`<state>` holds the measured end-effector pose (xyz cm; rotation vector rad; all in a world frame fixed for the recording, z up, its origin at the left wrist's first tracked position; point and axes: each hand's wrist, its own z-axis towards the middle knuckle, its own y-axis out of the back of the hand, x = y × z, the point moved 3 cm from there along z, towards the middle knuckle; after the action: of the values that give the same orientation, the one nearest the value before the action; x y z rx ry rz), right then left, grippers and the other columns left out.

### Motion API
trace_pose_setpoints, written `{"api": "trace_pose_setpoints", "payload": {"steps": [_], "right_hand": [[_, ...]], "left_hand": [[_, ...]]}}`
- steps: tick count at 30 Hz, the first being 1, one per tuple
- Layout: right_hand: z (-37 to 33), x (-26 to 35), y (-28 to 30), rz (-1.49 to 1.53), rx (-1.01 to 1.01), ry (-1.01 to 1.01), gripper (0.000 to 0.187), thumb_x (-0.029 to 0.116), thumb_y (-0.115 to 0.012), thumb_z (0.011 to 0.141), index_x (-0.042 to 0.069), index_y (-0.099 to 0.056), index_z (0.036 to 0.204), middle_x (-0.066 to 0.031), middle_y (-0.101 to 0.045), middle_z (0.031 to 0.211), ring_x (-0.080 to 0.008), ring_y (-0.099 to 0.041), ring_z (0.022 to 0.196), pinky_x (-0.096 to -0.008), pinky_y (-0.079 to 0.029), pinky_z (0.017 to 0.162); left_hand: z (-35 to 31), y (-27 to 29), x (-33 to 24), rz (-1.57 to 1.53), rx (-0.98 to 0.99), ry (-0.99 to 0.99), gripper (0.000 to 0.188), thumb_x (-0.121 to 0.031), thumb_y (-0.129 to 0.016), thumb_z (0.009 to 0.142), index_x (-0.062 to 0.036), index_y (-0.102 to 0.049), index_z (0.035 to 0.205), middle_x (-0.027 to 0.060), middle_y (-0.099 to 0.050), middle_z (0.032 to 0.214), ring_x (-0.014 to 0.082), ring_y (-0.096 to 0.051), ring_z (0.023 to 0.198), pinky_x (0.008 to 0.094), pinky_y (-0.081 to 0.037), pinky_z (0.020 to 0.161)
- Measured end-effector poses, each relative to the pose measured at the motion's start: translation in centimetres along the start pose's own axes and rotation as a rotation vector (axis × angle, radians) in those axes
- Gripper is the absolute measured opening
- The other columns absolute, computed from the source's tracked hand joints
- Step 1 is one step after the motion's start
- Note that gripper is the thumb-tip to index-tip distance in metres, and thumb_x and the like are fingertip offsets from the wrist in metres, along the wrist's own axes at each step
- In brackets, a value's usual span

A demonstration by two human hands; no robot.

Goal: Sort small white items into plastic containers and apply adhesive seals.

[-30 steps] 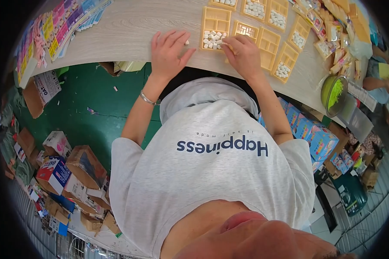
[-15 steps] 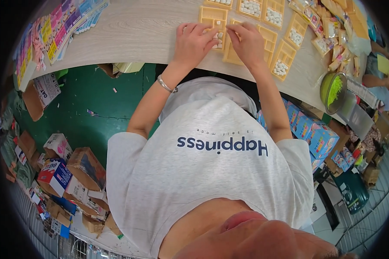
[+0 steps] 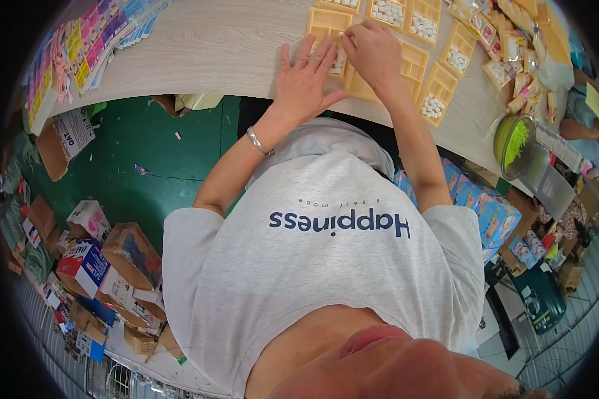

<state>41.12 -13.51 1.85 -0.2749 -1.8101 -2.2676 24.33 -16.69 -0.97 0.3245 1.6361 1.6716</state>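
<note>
A pale yellow compartment tray (image 3: 329, 20) lies on the table in front of me, with small white pieces (image 3: 337, 64) in its near part. My left hand (image 3: 305, 83) rests over the tray's left side, its fingers spread and its thumb stretched toward the right. Over the tray's right side, my right hand (image 3: 374, 54) has its fingertips pinched together. Whatever the pinch holds, if anything, is hidden. Partly under my right hand lies another yellow tray (image 3: 412, 63), whose visible compartments hold nothing.
More yellow trays of white pieces (image 3: 434, 105) stand to the right and at the back. Packaged items (image 3: 512, 60) are heaped at the far right, above a bowl of bright green shreds (image 3: 516, 141). Colourful printed cards (image 3: 90, 46) lie at the far left. Cardboard boxes (image 3: 133, 253) crowd the floor.
My left hand has opened out, its fingers spreading and its thumb swinging away from the tray. My right hand has shifted a little left and away from me, still pinched.
</note>
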Motion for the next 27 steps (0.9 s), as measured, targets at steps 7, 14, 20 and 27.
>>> {"api": "trace_pose_setpoints", "payload": {"steps": [7, 14, 20, 27], "right_hand": [[-2.5, 0.6, 1.2, 0.123, 0.003, 0.238, 0.009, 0.020, -0.078, 0.081, 0.012, -0.075, 0.085, -0.0042, -0.067, 0.084, -0.0265, -0.066, 0.084, -0.0386, -0.053, 0.074], [1.4, 1.2, 3.4, 0.268, 0.040, 0.169, 0.020, 0.018, -0.081, 0.080, 0.010, -0.075, 0.098, -0.0072, -0.065, 0.083, -0.0247, -0.062, 0.077, -0.0364, -0.052, 0.070], [21.5, 2.8, 4.4, 0.343, -0.271, 0.328, 0.029, 0.006, -0.061, 0.088, 0.007, -0.071, 0.115, -0.0182, -0.070, 0.104, -0.0397, -0.066, 0.099, -0.0472, -0.051, 0.087], [35.8, 9.9, -0.5, -0.097, 0.413, -0.045, 0.030, 0.024, -0.059, 0.093, 0.005, -0.074, 0.111, -0.0204, -0.072, 0.116, -0.0364, -0.067, 0.112, -0.0461, -0.053, 0.095]], "left_hand": [[0.3, 1.5, 0.8, -0.036, -0.093, 0.056, 0.090, -0.064, -0.064, 0.086, -0.0071, -0.044, 0.152, 0.0076, -0.038, 0.161, 0.0308, -0.030, 0.150, 0.0652, -0.019, 0.118], [0.3, 1.5, 0.2, -0.052, 0.075, 0.051, 0.093, -0.063, -0.066, 0.085, -0.0055, -0.041, 0.153, 0.0095, -0.037, 0.161, 0.0302, -0.027, 0.151, 0.0651, -0.018, 0.118], [1.9, 1.1, 0.6, -0.079, 0.110, -0.083, 0.097, -0.067, -0.063, 0.084, -0.0049, -0.038, 0.155, 0.0128, -0.031, 0.165, 0.0292, -0.021, 0.155, 0.0610, -0.010, 0.122], [1.4, 3.9, 2.2, -0.231, 0.092, 0.082, 0.105, -0.070, -0.059, 0.085, 0.0013, -0.031, 0.156, 0.0185, -0.026, 0.165, 0.0349, -0.020, 0.155, 0.0631, -0.008, 0.122]]}}
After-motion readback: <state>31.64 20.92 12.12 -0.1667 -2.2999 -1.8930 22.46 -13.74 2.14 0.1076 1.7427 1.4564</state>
